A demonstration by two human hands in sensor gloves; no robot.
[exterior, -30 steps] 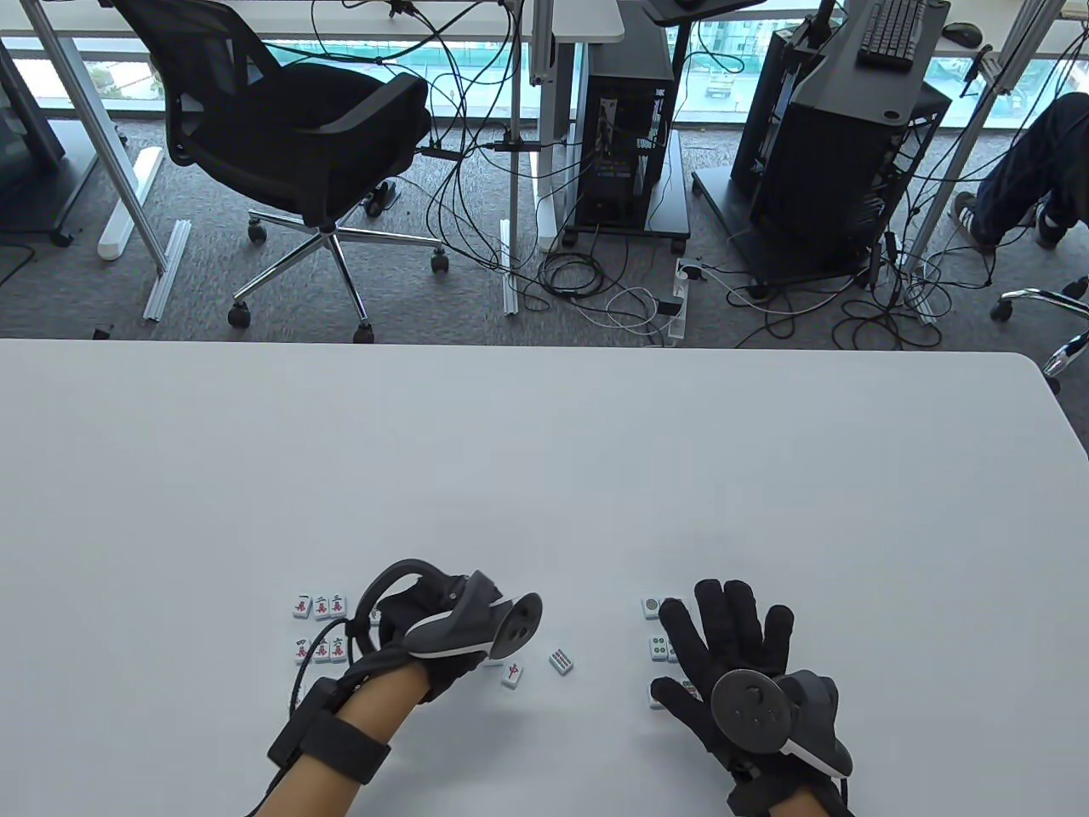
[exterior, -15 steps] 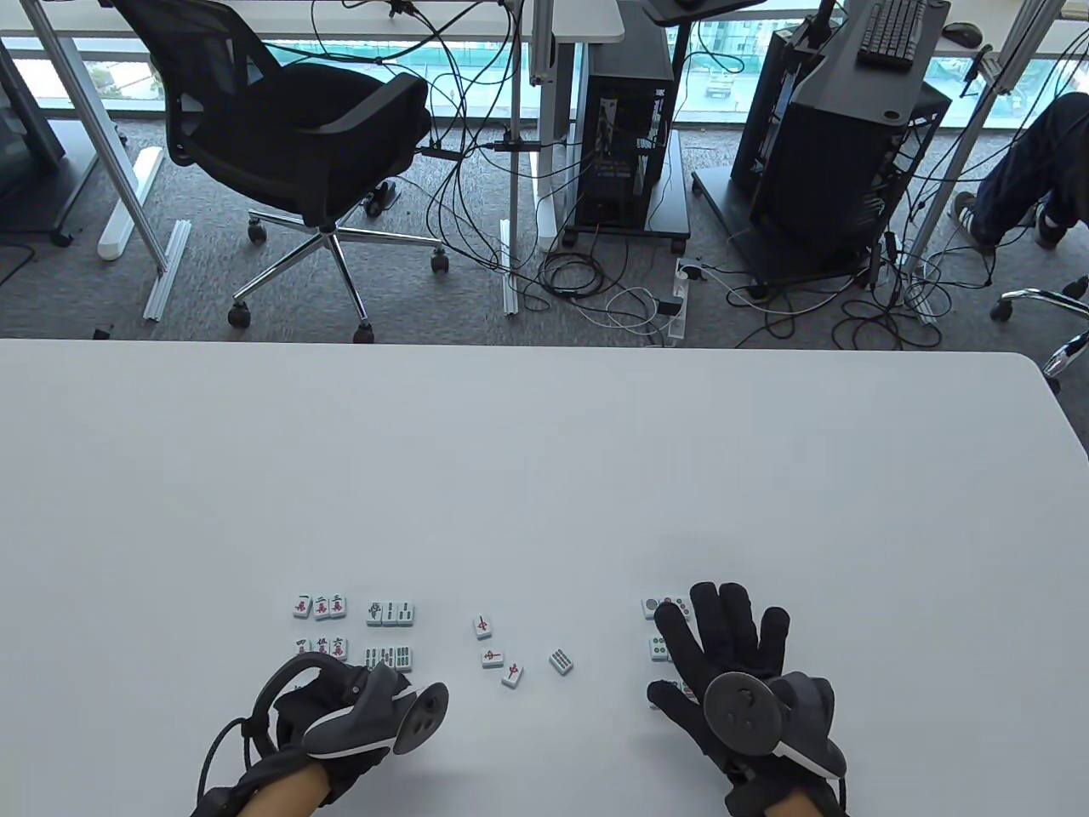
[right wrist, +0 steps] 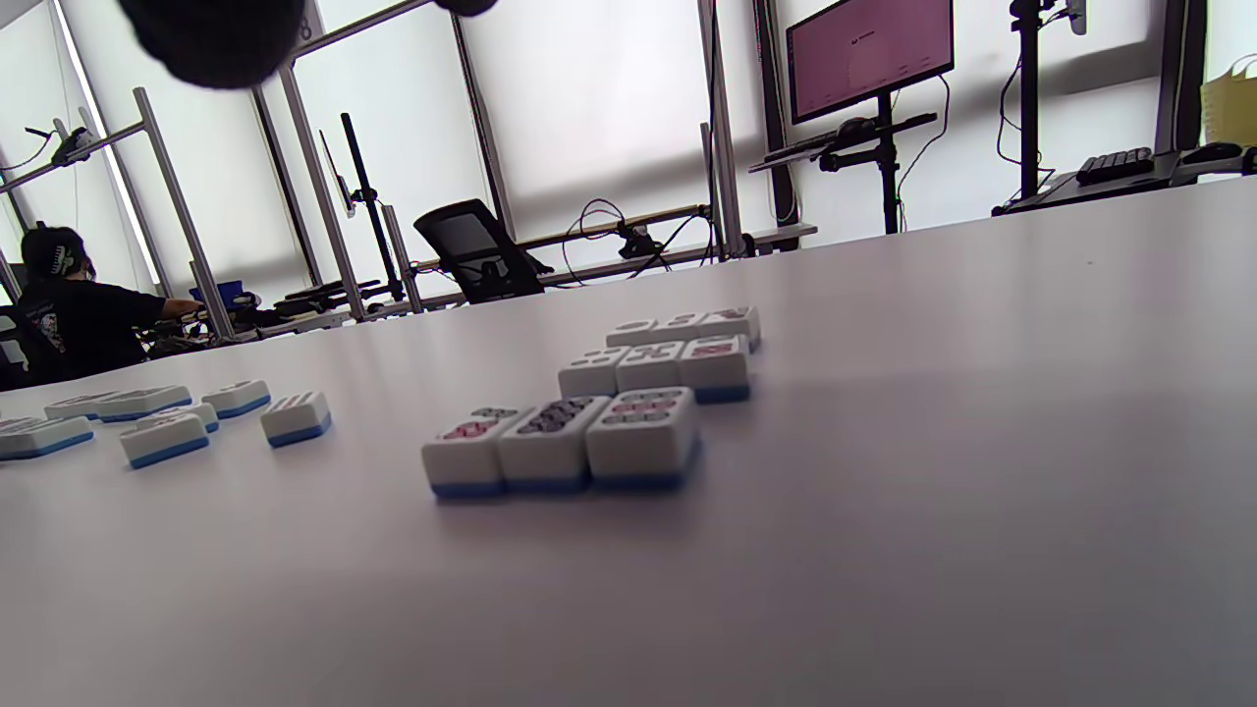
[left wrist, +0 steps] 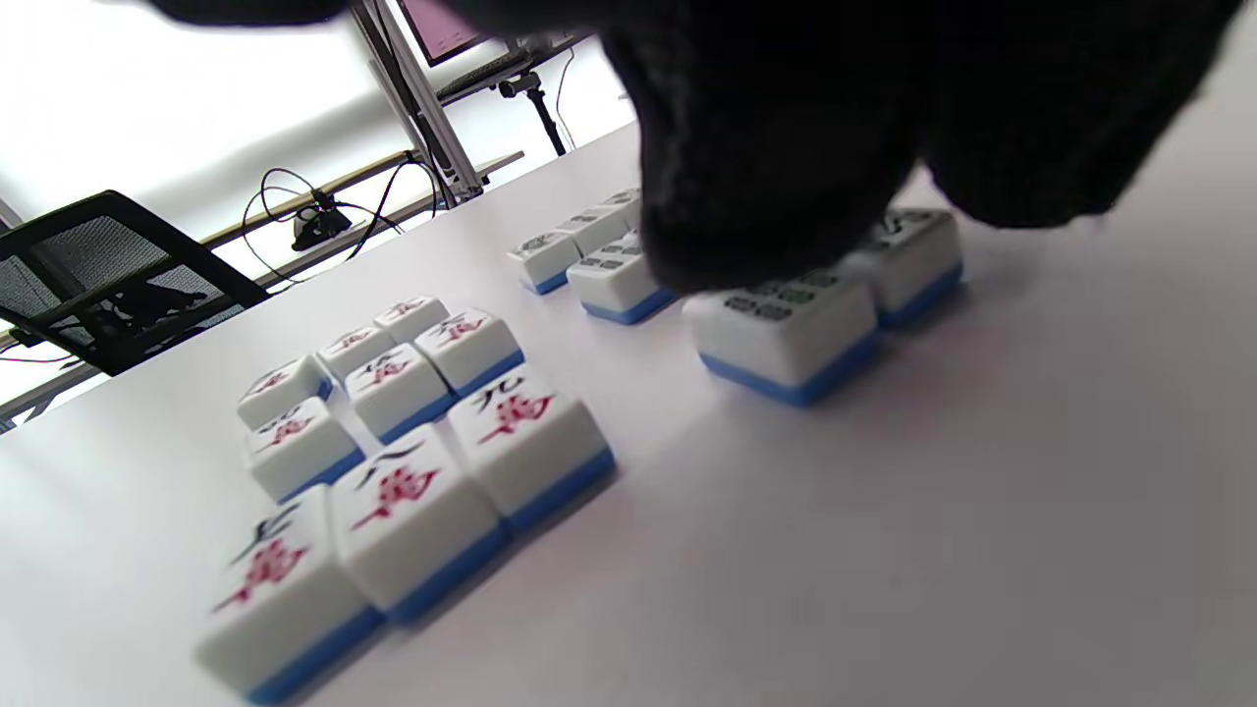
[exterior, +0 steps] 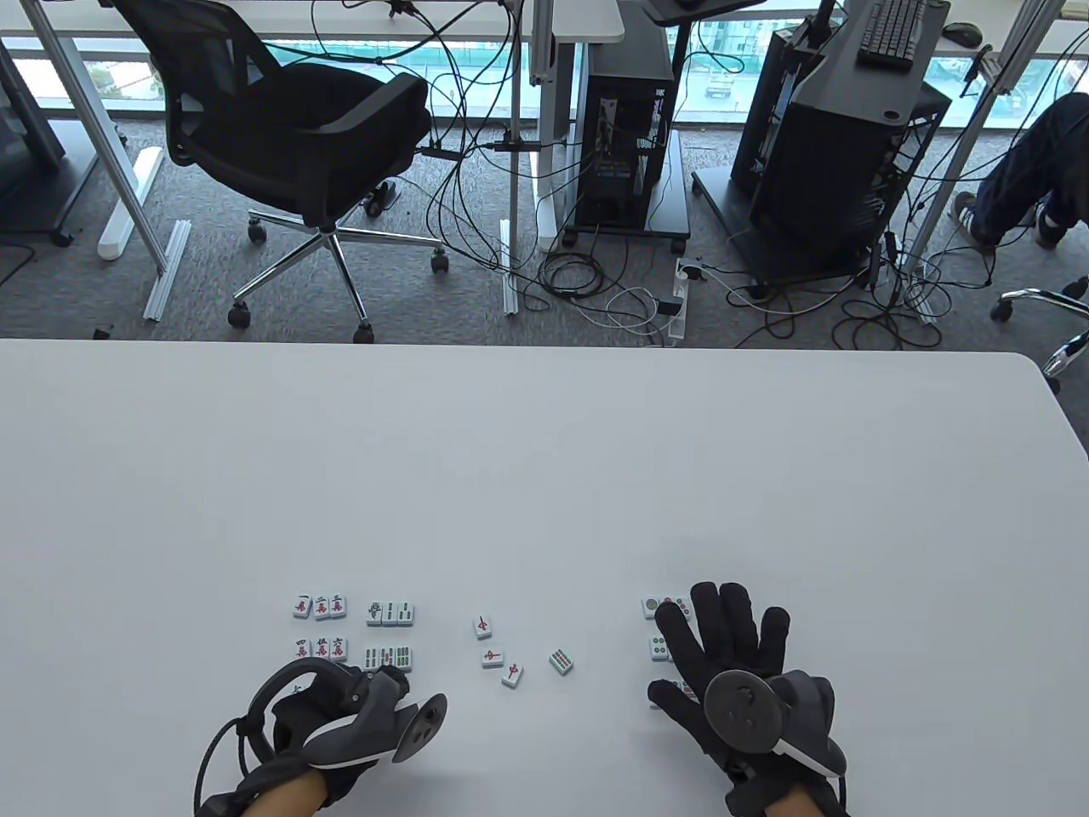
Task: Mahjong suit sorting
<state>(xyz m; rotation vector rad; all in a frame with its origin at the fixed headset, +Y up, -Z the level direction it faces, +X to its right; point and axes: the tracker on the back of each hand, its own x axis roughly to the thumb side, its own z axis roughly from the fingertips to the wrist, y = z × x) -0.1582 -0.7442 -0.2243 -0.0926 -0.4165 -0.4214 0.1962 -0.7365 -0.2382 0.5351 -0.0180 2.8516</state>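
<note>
The left hand (exterior: 340,723) is low at the near edge of the surface (exterior: 544,477), just in front of the bamboo tiles (exterior: 390,634). In the left wrist view its fingertips (left wrist: 766,196) hang above, or maybe touch, the nearest bamboo tile (left wrist: 786,334); I cannot tell whether the fingers hold anything. The right hand (exterior: 732,664) lies with straight, spread fingers over the circle tiles (exterior: 659,630) and grips nothing; in the right wrist view these tiles make three neat rows.

The character tiles (exterior: 320,627) stand in rows left of the bamboo group. Between the two hands four tiles are apart from any group: three red-marked tiles (exterior: 493,651) and one loose bamboo tile (exterior: 561,659), each turned at its own angle.

In my judgement the sorting is nearly done, and the step in hand is placing bamboo tiles. The next move probably calls for a reach to the loose bamboo tile, a light pinch on its sides, and setting it straight beside the bamboo rows without pushing the neighbours.
</note>
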